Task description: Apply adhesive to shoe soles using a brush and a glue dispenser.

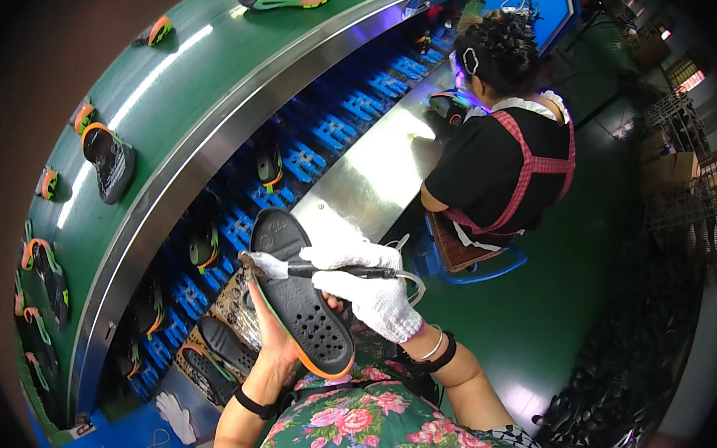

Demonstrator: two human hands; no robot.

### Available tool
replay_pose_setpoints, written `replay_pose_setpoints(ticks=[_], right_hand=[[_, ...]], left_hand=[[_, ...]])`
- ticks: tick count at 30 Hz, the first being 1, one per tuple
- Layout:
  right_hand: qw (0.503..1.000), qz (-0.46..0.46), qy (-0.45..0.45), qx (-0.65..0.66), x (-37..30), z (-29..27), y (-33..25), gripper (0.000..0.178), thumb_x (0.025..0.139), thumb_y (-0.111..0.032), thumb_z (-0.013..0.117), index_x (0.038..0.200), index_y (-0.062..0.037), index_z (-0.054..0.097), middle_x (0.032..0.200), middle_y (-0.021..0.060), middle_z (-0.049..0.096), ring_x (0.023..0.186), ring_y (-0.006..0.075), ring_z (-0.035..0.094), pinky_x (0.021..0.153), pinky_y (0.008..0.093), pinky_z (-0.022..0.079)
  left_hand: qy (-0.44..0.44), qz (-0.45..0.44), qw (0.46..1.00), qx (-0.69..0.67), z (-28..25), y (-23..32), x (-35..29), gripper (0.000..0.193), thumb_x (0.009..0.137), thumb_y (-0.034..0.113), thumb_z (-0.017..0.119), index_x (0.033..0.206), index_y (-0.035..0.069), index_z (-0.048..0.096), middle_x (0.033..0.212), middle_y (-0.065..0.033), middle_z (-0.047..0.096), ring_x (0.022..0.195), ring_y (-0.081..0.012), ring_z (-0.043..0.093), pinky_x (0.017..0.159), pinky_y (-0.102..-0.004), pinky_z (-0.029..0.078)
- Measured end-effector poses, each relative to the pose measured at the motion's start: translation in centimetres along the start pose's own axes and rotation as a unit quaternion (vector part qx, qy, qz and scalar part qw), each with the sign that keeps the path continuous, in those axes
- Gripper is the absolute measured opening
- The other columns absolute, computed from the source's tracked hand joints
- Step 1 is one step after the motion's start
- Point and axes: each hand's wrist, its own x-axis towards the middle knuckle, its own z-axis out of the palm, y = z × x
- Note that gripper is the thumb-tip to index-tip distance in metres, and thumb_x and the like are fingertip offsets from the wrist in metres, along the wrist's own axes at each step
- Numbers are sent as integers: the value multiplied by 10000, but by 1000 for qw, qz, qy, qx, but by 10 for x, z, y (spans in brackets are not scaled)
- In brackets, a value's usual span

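My left hand (276,335), bare, is closed round the edge of a black shoe sole (317,318). The sole has an orange rim and a cluster of holes in its heel half, and its hollow side faces up. In my right hand (379,300), which wears a white glove, is a brush (300,268) with a black handle. Its pale, whitish tip lies over the left edge of the sole, about the middle. A white tube (414,289) curves beside the glove.
On the left runs a green conveyor belt (175,96) carrying shoe parts; beside it is a lower blue slatted line (304,162) with shoes. A metal bench (354,177) extends ahead. More soles (227,344) and a loose glove (176,416) lie lower left. A co-worker (507,160) sits ahead right.
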Motion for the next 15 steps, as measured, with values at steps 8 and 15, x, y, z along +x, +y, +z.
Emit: replay_pose_setpoints(ticks=[8,15], right_hand=[[983,-133,0,-124,6,2,-1,187,871,68,748,1053,26,746,842,56,724,670,91,651,604,246,534],[988,-123,17,-87,9,6,-9,141,873,109,718,1003,55,718,884,125,736,693,139,701,611,267,576]], left_hand=[[25,13,999,-24,-1,2,-6,1152,811,970,309,1386,-1,539,1204,-271,686,1028,-448,689,962,-571,542],[-52,32,997,-43,20,5,6,1141,832,964,267,1401,6,512,1137,-227,677,998,-397,685,942,-532,550]])
